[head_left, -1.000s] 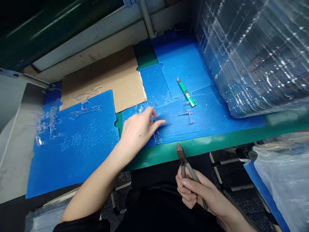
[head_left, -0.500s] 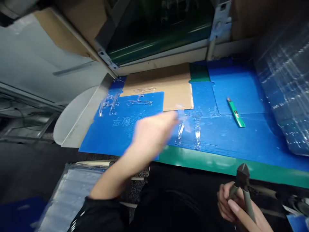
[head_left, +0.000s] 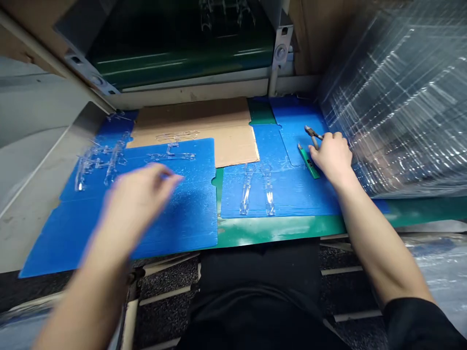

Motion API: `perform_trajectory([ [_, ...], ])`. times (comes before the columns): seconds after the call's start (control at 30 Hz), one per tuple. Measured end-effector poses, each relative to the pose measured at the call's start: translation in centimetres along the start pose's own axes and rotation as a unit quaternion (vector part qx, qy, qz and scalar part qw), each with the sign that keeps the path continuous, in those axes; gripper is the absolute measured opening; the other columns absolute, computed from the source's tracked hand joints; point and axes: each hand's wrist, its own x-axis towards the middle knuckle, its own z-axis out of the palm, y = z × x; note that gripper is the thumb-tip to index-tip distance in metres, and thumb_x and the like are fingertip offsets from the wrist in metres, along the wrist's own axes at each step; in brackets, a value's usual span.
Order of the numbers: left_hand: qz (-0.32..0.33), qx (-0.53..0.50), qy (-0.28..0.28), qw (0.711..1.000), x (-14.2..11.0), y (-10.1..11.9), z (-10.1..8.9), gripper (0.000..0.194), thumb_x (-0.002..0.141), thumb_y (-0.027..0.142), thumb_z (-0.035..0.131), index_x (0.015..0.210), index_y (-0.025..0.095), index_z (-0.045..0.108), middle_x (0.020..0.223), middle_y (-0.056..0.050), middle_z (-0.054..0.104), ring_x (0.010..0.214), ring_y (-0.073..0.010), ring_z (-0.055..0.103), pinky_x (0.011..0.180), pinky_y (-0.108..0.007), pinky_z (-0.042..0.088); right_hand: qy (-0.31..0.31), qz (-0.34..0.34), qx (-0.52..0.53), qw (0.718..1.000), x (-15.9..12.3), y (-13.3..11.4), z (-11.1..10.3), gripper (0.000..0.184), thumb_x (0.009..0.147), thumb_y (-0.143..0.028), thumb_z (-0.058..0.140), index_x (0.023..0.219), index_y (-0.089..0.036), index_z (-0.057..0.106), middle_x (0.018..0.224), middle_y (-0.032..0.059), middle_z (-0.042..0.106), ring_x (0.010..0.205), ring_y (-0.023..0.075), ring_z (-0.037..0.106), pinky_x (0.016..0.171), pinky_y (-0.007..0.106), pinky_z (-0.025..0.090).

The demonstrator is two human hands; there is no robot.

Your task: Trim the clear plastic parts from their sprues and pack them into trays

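Note:
My right hand is closed over the handles of dark-jawed cutting pliers at the right of the bench. Just below the jaws a green utility knife lies on the blue sheet. Smeared by motion, my left hand hovers over the left blue sheet; whether its fingers hold anything cannot be made out. Two clear plastic strips lie side by side in the middle. Branching clear plastic pieces lie beyond my left hand, with more clear pieces at the far left.
Brown cardboard lies along the back. Behind it is a dark green conveyor roller with metal brackets. A tall film-wrapped stack borders the right side. The green bench edge runs along the front.
My right hand has carried the pliers from near my body up to the bench beside the knife. My left hand has moved left, away from the clear strips. The view has shifted right.

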Motion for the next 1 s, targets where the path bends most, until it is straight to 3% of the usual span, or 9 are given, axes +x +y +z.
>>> perform_trajectory([
  [0.13, -0.059, 0.165, -0.192, 0.966, 1.4, 6.0, 9.4, 0.027, 0.108, 0.042, 0.062, 0.112, 0.018, 0.074, 0.092, -0.011, 0.079, 0.084, -0.0273, 0.074, 0.075, -0.035, 0.050, 0.006, -0.010, -0.028, 1.000, 2.0, -0.8, 2.3, 0.047, 0.109, -0.036, 0.062, 0.132, 0.005, 0.064, 0.137, 0.0365, 0.060, 0.131, 0.0469, 0.054, 0.101, 0.060, 0.049],
  [0.23, -0.084, 0.142, -0.219, 0.962, 2.8, 9.2, 15.3, 0.030, 0.109, 0.041, 0.060, 0.113, 0.013, 0.071, 0.105, -0.021, 0.078, 0.099, -0.0346, 0.076, 0.083, -0.040, 0.054, 0.013, -0.018, -0.036, 0.999, 2.2, -0.5, 3.5, 0.051, 0.110, -0.042, 0.060, 0.129, 0.006, 0.064, 0.135, 0.0355, 0.060, 0.129, 0.0454, 0.054, 0.102, 0.059, 0.048],
  [0.33, -0.104, 0.098, -0.230, 0.963, 4.2, 9.7, 17.7, 0.023, 0.107, 0.033, 0.065, 0.097, 0.014, 0.070, 0.104, -0.021, 0.078, 0.100, -0.0345, 0.076, 0.087, -0.042, 0.054, 0.026, -0.025, -0.036, 0.999, 1.3, -0.3, 3.6, 0.053, 0.112, -0.045, 0.055, 0.131, 0.003, 0.063, 0.139, 0.0345, 0.058, 0.134, 0.0464, 0.050, 0.104, 0.058, 0.048],
  [0.53, -0.134, -0.065, -0.261, 0.954, 4.5, 8.6, 15.8, 0.032, 0.104, 0.034, 0.068, 0.078, 0.019, 0.059, 0.068, -0.003, 0.071, 0.058, -0.0153, 0.067, 0.062, -0.028, 0.052, 0.027, -0.132, -0.006, 0.991, -2.6, -1.5, 2.2, 0.049, 0.112, -0.049, 0.053, 0.126, -0.004, 0.065, 0.134, 0.0314, 0.059, 0.135, 0.0486, 0.048, 0.107, 0.064, 0.047],
  [0.67, -0.180, -0.386, -0.213, 0.879, 2.2, 8.4, 11.9, 0.034, 0.098, 0.044, 0.078, 0.084, 0.020, 0.057, 0.060, 0.002, 0.066, 0.038, -0.0102, 0.055, 0.037, -0.021, 0.037, -0.051, -0.148, 0.026, 0.987, -3.8, -2.6, 2.4, 0.039, 0.111, -0.039, 0.053, 0.121, -0.003, 0.065, 0.132, 0.0347, 0.059, 0.133, 0.0520, 0.049, 0.103, 0.066, 0.049],
  [0.8, -0.170, -0.491, -0.168, 0.838, 0.2, 8.0, 8.2, 0.041, 0.090, 0.051, 0.088, 0.085, 0.020, 0.060, 0.062, 0.001, 0.070, 0.034, -0.0081, 0.053, 0.034, -0.019, 0.038, -0.043, -0.123, 0.142, 0.981, -6.3, -3.9, 1.1, 0.027, 0.114, -0.037, 0.044, 0.115, -0.014, 0.060, 0.126, 0.0266, 0.062, 0.126, 0.0446, 0.055, 0.106, 0.068, 0.046],
  [0.87, -0.171, -0.507, -0.152, 0.831, -0.4, 7.6, 7.1, 0.040, 0.091, 0.050, 0.088, 0.085, 0.020, 0.061, 0.063, 0.001, 0.071, 0.033, -0.0078, 0.052, 0.033, -0.019, 0.037, -0.061, -0.095, 0.343, 0.933, -9.6, -4.9, -0.8, 0.022, 0.115, -0.043, 0.043, 0.111, -0.023, 0.053, 0.104, 0.0129, 0.064, 0.101, 0.0297, 0.064, 0.096, 0.053, 0.054],
  [0.93, -0.174, -0.515, -0.141, 0.827, -0.7, 7.1, 6.5, 0.040, 0.091, 0.050, 0.087, 0.085, 0.020, 0.061, 0.063, 0.002, 0.071, 0.033, -0.0079, 0.052, 0.032, -0.019, 0.036, -0.121, -0.055, 0.568, 0.812, -13.9, -6.2, -3.0, 0.022, 0.115, -0.049, 0.047, 0.109, -0.028, 0.047, 0.088, 0.0007, 0.056, 0.068, 0.0166, 0.055, 0.069, 0.035, 0.053],
  [1.0, -0.177, -0.520, -0.134, 0.825, -0.8, 6.6, 6.3, 0.041, 0.091, 0.049, 0.088, 0.083, 0.020, 0.060, 0.063, 0.002, 0.071, 0.033, -0.0080, 0.052, 0.031, -0.019, 0.035, -0.189, 0.004, 0.699, 0.689, -18.3, -7.7, -4.7, 0.023, 0.111, -0.051, 0.059, 0.110, -0.029, 0.050, 0.079, -0.0062, 0.045, 0.052, 0.0100, 0.036, 0.050, 0.027, 0.037],
])
